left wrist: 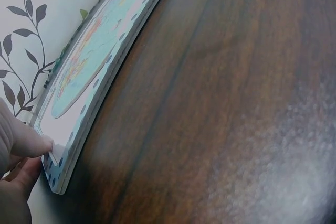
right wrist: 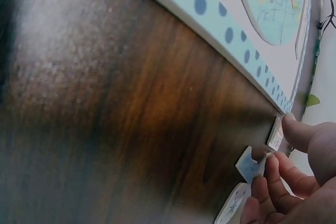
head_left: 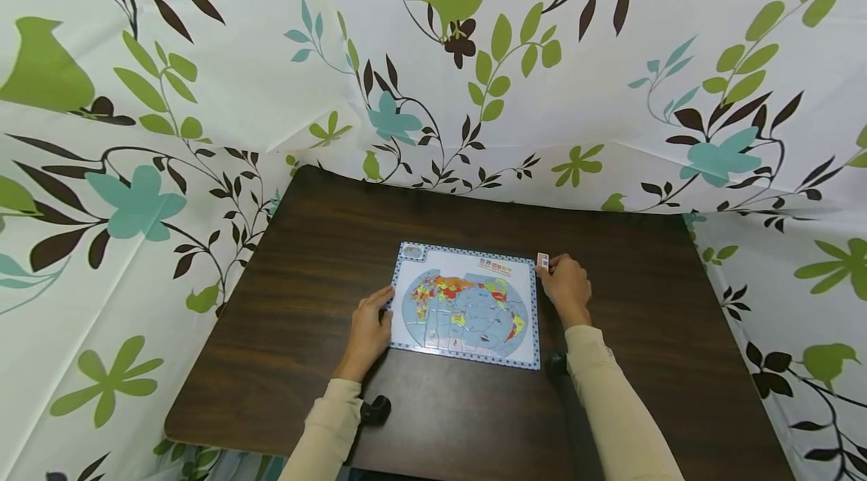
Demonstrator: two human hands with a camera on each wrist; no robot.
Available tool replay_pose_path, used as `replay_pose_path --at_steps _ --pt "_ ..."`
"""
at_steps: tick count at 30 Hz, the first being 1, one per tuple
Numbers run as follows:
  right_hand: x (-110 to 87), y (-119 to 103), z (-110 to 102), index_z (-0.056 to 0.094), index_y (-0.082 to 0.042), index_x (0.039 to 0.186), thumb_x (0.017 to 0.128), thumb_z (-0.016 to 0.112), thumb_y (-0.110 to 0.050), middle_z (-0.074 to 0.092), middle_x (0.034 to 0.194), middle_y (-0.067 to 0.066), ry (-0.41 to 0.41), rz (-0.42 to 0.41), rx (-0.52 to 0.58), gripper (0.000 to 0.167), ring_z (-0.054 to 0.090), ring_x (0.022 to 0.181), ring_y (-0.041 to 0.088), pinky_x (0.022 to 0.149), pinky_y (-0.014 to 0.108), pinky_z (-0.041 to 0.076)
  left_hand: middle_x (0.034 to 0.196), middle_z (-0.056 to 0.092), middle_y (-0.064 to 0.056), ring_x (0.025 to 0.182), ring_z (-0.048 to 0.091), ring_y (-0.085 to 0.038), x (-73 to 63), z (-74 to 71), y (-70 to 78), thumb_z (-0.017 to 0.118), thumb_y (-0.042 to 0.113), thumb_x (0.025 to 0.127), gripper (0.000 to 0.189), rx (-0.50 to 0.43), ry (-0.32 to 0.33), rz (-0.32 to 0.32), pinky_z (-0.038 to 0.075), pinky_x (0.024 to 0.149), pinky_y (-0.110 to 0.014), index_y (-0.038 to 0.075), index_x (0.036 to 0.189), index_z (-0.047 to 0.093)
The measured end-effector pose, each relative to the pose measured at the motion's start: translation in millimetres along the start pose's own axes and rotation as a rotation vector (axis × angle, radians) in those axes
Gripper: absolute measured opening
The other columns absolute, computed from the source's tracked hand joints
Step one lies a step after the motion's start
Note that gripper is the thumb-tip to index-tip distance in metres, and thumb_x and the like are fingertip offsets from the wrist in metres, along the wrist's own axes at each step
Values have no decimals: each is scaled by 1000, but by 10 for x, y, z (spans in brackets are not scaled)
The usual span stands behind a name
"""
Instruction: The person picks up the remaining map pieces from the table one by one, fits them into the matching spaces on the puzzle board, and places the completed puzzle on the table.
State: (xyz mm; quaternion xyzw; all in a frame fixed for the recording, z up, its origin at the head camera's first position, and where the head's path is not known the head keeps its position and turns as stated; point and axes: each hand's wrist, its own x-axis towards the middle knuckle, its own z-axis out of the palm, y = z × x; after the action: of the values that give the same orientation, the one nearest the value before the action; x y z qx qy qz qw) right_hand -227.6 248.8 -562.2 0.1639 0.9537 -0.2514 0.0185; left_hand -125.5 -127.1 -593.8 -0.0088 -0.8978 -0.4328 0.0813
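Note:
A world map puzzle (head_left: 467,308) with a blue spotted border lies flat on the table, and gaps show along the top of its map. My left hand (head_left: 369,323) holds the puzzle's left edge. In the left wrist view its thumb (left wrist: 31,142) lies over the border, with a finger against the side. At the puzzle's upper right corner, my right hand (head_left: 567,287) pinches a small white and orange puzzle piece (head_left: 543,263). In the right wrist view, a light blue piece (right wrist: 245,165) and a rounded piece (right wrist: 231,205) show by the curled fingers, partly covered by them.
The dark wooden table (head_left: 291,300) stretches out on both sides of the puzzle. A white curtain (head_left: 244,52) printed with leaves and birds hangs along its back and sides. Dark wrist devices (head_left: 375,410) are strapped to both arms.

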Motion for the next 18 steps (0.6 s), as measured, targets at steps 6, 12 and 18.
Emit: replay_pose_path --at_steps 6,12,18 --pt "19 15 -16 69 0 131 105 69 -30 74 126 24 -16 0 -8 39 69 114 46 98 62 52 148 66 -23 134 61 -46 5 10 4 65 -11 96 40 -5 -8 -3 51 112 -60 -10 136 68" --pt "48 -25 -112 67 0 133 103 65 -22 73 127 26 -49 7 -21 36 71 107 45 93 60 53 147 66 -24 134 60 -47 39 16 21 65 -11 96 40 -6 -1 13 51 111 -61 -10 136 68" --pt "10 -50 -122 65 -1 136 102 62 -17 70 131 26 -105 33 -15 38 68 111 43 89 57 54 149 65 -24 135 59 -47 -5 12 15 64 -11 97 41 7 -27 -9 48 111 -64 -9 138 67"
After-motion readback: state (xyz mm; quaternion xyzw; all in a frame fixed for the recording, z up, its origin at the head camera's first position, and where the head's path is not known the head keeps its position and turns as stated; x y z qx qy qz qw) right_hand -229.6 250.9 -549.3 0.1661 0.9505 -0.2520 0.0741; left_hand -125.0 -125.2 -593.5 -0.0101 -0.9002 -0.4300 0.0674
